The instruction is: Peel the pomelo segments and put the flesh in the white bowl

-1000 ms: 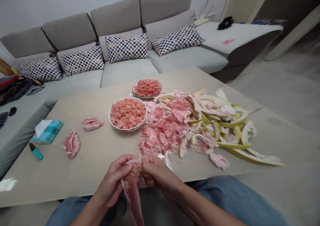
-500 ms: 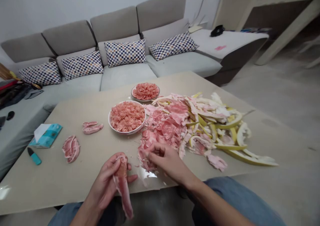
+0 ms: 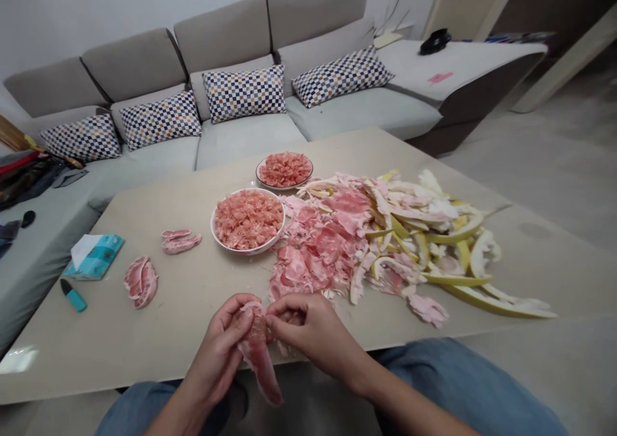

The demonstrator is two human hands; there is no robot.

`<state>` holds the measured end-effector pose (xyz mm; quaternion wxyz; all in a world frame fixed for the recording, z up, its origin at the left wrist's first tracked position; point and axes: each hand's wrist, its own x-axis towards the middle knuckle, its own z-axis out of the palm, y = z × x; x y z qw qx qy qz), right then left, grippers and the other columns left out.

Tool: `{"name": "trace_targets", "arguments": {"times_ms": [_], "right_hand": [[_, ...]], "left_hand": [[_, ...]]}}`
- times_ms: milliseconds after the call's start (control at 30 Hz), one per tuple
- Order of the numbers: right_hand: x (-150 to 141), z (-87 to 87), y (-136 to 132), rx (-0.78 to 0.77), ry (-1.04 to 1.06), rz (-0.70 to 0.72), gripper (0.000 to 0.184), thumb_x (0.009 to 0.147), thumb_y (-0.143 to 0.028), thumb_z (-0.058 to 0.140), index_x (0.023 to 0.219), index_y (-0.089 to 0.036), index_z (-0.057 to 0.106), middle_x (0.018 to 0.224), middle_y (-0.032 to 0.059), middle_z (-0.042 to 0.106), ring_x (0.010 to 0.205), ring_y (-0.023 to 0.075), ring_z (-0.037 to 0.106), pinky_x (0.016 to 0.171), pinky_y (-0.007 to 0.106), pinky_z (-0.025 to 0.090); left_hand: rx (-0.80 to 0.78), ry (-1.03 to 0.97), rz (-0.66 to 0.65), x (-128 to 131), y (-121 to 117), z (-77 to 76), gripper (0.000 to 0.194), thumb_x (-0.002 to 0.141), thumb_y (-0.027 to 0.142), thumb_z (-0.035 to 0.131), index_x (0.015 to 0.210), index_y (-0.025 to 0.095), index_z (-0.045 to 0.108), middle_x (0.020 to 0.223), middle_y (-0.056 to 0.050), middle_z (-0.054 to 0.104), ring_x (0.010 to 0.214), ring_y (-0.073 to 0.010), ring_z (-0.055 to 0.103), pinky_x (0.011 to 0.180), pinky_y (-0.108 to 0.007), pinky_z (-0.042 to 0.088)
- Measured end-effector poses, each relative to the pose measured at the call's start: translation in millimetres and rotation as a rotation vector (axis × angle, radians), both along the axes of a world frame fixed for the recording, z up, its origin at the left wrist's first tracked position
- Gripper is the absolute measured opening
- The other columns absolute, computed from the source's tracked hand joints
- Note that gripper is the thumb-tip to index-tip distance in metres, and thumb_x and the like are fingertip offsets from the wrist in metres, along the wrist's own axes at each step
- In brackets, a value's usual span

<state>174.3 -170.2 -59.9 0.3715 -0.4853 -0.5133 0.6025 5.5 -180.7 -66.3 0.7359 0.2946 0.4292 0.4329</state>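
Right hand (image 3: 313,328) is back off the peels (image 3: 405,230), pinching the pomelo segment (image 3: 258,352) the left hand (image 3: 216,352) grips; white bowl (image 3: 245,252) sits heaped with pink pulp (image 3: 248,219)!

The pomelo membrane (image 3: 258,352) looks matt and fibrous, the peel (image 3: 496,305) faintly waxy. The table top (image 3: 144,333) is smooth and glossy, the sofa (image 3: 245,146) matt cloth

Subject's left hand (image 3: 216,349) and right hand (image 3: 313,333) are bare, forearms (image 3: 400,400) uncovered; faded blue denim trousers (image 3: 463,378) cover the legs.
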Motion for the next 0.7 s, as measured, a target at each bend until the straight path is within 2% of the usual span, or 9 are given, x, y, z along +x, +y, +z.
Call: {"name": "trace_targets", "arguments": {"times_ms": [300,500,700], "right_hand": [[-2.6,-4.7,-1.6,0.066,0.002,-0.019,0.018,0.075,-0.029,0.065,0.075,-0.014,0.074,0.066,0.0047,0.071,0.056,0.0127,0.057,0.048,0.021,0.041],[-4.4,-5.1,-2.3,-0.047,0.086,-0.018,0.011,0.070,-0.024,0.066,0.070,-0.014,0.070,0.062,0.0024,0.069,0.054,0.0120,0.058,0.050,0.021,0.044],[-5.5,-9.6,0.4,-0.216,0.231,-0.027,0.009,0.063,-0.024,0.065,0.066,-0.015,0.067,0.063,0.0009,0.068,0.058,0.0139,0.064,0.058,0.025,0.053]], "left_hand": [[-0.002,0.063,0.015,1.1,-0.5,-0.9,0.019,0.081,0.027,0.072,0.096,0.016,0.067,0.086,-0.003,0.066,0.077,-0.0118,0.059,0.070,-0.020,0.045],[-0.070,-0.051,-0.001,0.4,1.7,-4.0,0.024,0.080,0.023,0.073,0.102,0.016,0.067,0.085,-0.004,0.069,0.074,-0.0120,0.063,0.069,-0.021,0.048],[-0.186,-0.251,-0.035,1.6,3.2,-0.2,0.021,0.076,0.020,0.077,0.095,0.016,0.068,0.078,-0.003,0.069,0.069,-0.0116,0.065,0.073,-0.023,0.052]]}}
